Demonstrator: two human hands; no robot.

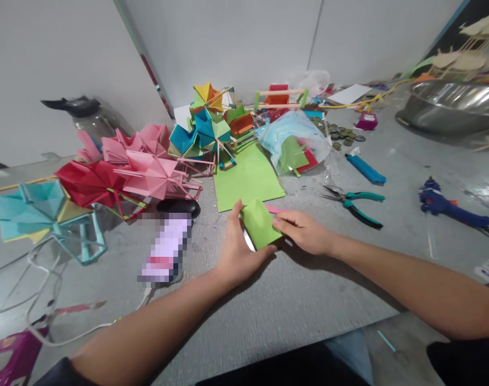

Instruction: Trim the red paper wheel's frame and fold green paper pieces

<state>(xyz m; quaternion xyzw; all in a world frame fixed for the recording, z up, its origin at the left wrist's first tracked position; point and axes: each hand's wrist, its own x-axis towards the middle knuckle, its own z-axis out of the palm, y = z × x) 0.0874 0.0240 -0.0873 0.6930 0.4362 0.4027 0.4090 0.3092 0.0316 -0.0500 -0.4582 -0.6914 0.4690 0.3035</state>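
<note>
Both hands pinch the folded green paper [260, 222] on the grey table [301, 300], left hand [238, 252] bracing, right hand [304, 230] pressing — a sliding thumb could skew that crease.

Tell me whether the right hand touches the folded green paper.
Touching. The head view shows the right hand with fingertips pressed on the folded green paper.

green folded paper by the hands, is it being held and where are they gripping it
Yes. The left hand holds the green folded paper along its left edge; the right hand pinches its right edge. It sits just above the table.
</note>
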